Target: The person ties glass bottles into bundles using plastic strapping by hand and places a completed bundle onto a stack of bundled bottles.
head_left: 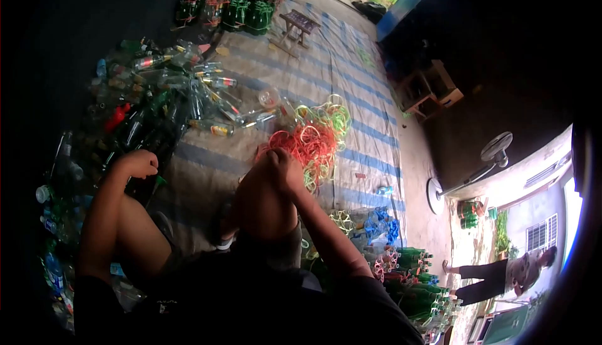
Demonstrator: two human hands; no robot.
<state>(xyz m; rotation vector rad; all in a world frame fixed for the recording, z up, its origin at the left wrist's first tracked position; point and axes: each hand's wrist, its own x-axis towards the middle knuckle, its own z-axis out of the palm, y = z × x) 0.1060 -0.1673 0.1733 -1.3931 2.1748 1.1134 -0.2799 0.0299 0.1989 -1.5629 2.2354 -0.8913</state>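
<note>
My left hand (139,163) is closed above my left knee, at the near edge of a heap of loose glass bottles (166,82). Whatever its fingers hold, if anything, is hidden; below it lies something dark with a green tip. Over my right knee, my right hand (286,169) has its fingers curled together, beside a tangle of red plastic string (304,144). What that hand grips cannot be made out. Yellow-green string (339,118) lies mixed in behind the red. A clear bottle with a yellow label (213,127) rests on the striped sheet (376,138) between the hands.
Tied bundles of green bottles (248,14) stand at the back left, near a small stool (300,24). More bundled bottles (414,288) are close on my right. Beyond are a standing fan (497,147), a wooden chair (433,88) and a person (501,276).
</note>
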